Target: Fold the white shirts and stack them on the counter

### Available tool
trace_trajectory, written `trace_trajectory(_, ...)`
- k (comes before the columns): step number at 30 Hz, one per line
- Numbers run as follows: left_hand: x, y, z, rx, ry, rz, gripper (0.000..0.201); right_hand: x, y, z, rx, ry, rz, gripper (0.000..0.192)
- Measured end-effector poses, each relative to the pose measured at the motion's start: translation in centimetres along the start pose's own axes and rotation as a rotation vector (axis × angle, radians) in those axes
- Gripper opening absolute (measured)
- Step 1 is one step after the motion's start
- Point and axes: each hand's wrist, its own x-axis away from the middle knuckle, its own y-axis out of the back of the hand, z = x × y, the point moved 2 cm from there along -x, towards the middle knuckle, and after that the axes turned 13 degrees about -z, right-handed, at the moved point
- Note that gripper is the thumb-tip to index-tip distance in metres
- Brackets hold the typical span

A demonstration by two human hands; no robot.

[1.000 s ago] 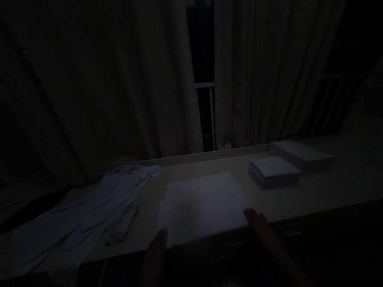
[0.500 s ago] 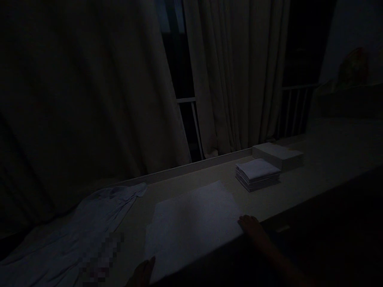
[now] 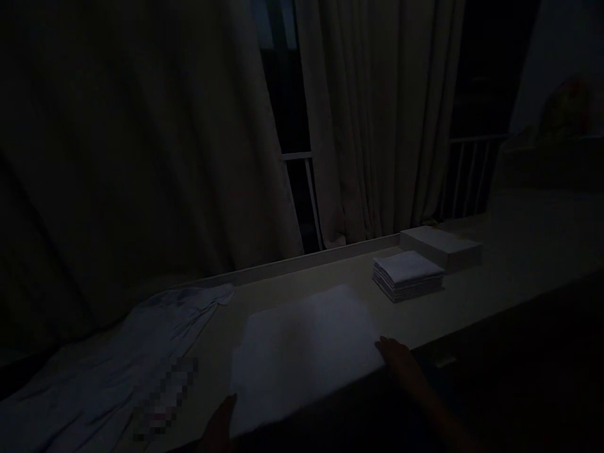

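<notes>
A pale rectangular cloth (image 3: 340,340) lies spread flat on the table, its near side along the table's front edge. My left hand (image 3: 219,425) is at its near left corner, fingertips pointing up along the cloth's side. At the near right corner is my right hand (image 3: 396,358), with its fingers stretched toward the cloth and touching or almost touching its edge. Both hands look open, though the dim light hides finger detail. To the right of the cloth sits a neat stack of folded cloths (image 3: 408,267).
A crumpled pale cloth (image 3: 141,340) covers the left part of the table (image 3: 325,274). Behind the folded stack is a pale box-shaped block (image 3: 436,245). A small blurred patch (image 3: 165,396) lies near the crumpled cloth. Long curtains (image 3: 377,126) hang along the back, with a railing (image 3: 297,155) in the gap.
My left hand has shifted slightly up and left, to the outer edge of the spread cloth. My right hand has barely moved. The view has shifted a little.
</notes>
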Motion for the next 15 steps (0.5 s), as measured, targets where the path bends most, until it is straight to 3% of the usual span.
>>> trace_trajectory(4, 0.5, 0.5, -2.5, -0.04, 0.055, -0.017, 0.051, 0.3, -0.4, -0.7, -0.049, 0.021, 0.007, 0.068)
trace_trajectory(8, 0.4, 1.7, -4.6, -0.121, 0.102, 0.0, 0.06, 0.0, -1.2, -1.3, -0.09, 0.043, -0.017, 0.075)
trace_trajectory(12, 0.4, 2.7, -5.8, -0.275, 0.007, 0.154, 0.065, -0.2, -2.0, -1.2, -0.062, 0.056, 0.005, 0.077)
trace_trajectory(15, 0.6, 3.2, -5.8, -0.42, 0.038, 0.33, 0.069, 0.0, -2.2, -1.2, -0.037, 0.067, 0.024, 0.07)
